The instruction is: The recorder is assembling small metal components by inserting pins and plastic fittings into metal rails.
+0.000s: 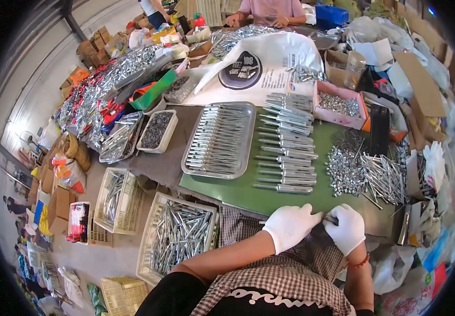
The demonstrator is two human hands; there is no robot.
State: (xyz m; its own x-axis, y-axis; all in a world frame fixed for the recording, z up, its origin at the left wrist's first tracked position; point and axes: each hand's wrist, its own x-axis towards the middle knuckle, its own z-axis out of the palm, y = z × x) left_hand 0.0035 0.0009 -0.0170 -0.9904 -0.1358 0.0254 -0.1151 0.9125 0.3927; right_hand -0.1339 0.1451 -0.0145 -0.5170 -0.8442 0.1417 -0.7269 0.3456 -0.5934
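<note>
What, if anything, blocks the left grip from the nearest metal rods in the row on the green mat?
Nothing visible. Between the left grip and the row's nearest rods lies only green mat. The loose rod heap is off right.

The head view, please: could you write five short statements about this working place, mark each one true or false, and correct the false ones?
1. The person's left hand and right hand both wear white gloves. True.
2. The two hands are far apart. False: they are close together, in front of the body.
3. The shiny rectangular metal tray holds slim silver metal pieces. True.
4. The pink open-topped cardboard box stands to the left of the tray. False: the box is to the right, farther from the person.
5. The large cream plastic basket near the left forearm is full of silver metal rods. True.
</note>
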